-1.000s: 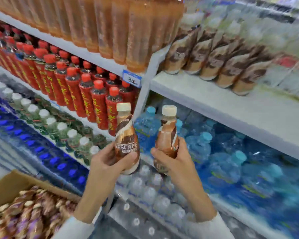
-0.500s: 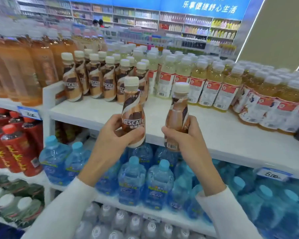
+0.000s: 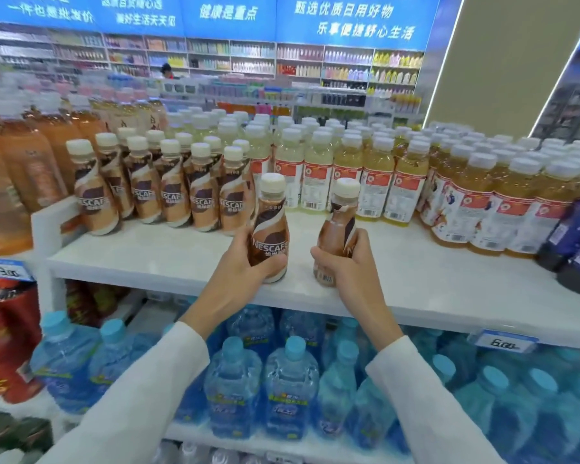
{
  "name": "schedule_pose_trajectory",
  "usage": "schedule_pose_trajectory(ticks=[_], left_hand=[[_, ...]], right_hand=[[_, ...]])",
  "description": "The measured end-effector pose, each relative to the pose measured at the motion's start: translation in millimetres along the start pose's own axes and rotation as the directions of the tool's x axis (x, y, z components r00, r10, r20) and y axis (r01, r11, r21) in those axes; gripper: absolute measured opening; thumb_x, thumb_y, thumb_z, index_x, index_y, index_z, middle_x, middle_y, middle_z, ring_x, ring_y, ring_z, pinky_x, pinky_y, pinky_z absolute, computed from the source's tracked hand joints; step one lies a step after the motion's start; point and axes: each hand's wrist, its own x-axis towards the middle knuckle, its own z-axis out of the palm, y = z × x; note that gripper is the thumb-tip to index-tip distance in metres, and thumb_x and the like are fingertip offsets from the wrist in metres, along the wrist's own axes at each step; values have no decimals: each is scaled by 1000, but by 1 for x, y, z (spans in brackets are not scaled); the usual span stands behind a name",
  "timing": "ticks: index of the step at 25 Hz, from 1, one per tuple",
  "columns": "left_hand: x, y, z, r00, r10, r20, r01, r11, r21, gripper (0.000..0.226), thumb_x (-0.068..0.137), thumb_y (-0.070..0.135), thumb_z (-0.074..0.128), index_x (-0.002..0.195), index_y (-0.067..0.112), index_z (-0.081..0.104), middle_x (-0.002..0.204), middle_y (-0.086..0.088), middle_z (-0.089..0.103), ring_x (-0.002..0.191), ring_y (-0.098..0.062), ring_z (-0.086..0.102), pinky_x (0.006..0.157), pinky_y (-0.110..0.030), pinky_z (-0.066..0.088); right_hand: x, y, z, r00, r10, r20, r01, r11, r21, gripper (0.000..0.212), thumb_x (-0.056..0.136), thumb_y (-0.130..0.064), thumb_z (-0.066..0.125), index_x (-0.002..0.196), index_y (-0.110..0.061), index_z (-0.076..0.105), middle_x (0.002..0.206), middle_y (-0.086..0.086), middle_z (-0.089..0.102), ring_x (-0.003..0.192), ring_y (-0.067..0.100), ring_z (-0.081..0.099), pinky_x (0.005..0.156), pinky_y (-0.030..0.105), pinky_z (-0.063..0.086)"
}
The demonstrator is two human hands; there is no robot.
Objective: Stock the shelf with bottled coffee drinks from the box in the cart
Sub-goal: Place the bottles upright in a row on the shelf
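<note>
White shelf (image 3: 168,259), left hand (image 3: 238,262) gripping coffee bottle (image 3: 270,229), right hand (image 3: 345,262) likewise

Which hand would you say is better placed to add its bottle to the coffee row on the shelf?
Probably left. The left hand holds the left bottle upright, label forward, beside the end of the coffee row; the right hand holds the right bottle tilted and farther away.

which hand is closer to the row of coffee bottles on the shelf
Left. The left hand, gripping one bottle, sits just in front of the row of coffee bottles at its right end; the right hand grips a second bottle farther right, before the yellow drinks.
</note>
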Motion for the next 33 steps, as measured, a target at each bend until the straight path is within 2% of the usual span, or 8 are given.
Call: schedule_pose_trajectory(ticks=[3, 6, 9, 12, 15, 19, 24, 33], left_hand=[[-2, -4, 0, 1000, 16, 23, -17, 999, 43, 62, 74, 58, 76, 128, 57, 45, 125, 30, 65, 118, 5, 61, 110, -37, 47], [-6, -8, -2, 1000, 10, -15, -10, 1000, 4, 85, 66, 57, 86, 140, 44, 46, 127, 28, 64, 116, 5, 62, 101, -26, 50], [-7, -7, -3, 990, 5, -140, -4, 1000, 8, 83, 63, 46, 94, 133, 35, 52, 121, 26, 64, 104, 11, 63, 84, -14, 53], [-7, -8, -2, 983, -3, -181, 6, 1000, 18, 70, 65, 40, 94, 122, 33, 55, 115, 21, 66, 98, 8, 66, 80, -14, 52], [-6, -6, -2, 987, 4, -163, 0, 1000, 27, 61, 71, 37, 92, 119, 35, 55, 115, 24, 66, 101, 6, 66, 83, -16, 52], [-9, -6, -1, 984, 18, -177, -8, 998, 56, 58, 73, 39, 90, 120, 37, 56, 115, 28, 65, 102, 6, 65, 82, -14, 50], [-10, 0, 5, 977, 11, -215, 4, 997, 71, 60, 66, 42, 94, 111, 42, 55, 106, 32, 63, 91, 14, 65, 74, -9, 50], [-18, -4, -10, 957, 48, -285, -20, 995, 100, 58, 74, 41, 89, 121, 38, 56, 110, 26, 65, 103, 15, 59, 83, -6, 48]], right_hand=[[0, 2, -8, 997, 4, 75, 2, 997, -76, 62, 68, -38, 84, 118, -32, 49, 109, -9, 64, 93, 2, 65, 74, 21, 51], [3, -1, -26, 981, 14, 193, -3, 998, -59, 82, 60, -17, 84, 134, -24, 49, 119, -1, 67, 105, 13, 67, 77, 20, 54], [2, -2, -38, 984, -34, 176, 44, 998, -50, 70, 56, -7, 82, 121, -23, 62, 108, -5, 75, 102, 14, 69, 77, 18, 54], [-4, 0, -27, 996, -66, 60, 79, 967, -241, 68, 58, -29, 97, 117, -29, 62, 108, -14, 71, 98, 1, 66, 78, 15, 52], [-8, 2, -15, 996, -84, -7, 74, 912, -403, 78, 58, -52, 94, 121, -31, 54, 116, -13, 56, 103, -1, 58, 80, 13, 45], [-15, 1, -20, 999, -47, 9, 47, 974, -219, 75, 66, -42, 93, 130, -34, 53, 126, -18, 63, 111, -1, 62, 86, 16, 50], [-21, 1, -13, 992, -99, -76, 79, 971, -224, 66, 66, -38, 93, 125, -32, 62, 113, -21, 70, 99, -8, 66, 79, 13, 52], [-17, -3, 30, 993, -99, -56, 88, 980, -179, 63, 63, -36, 96, 118, -32, 66, 108, -21, 73, 96, -8, 67, 74, 11, 54]])
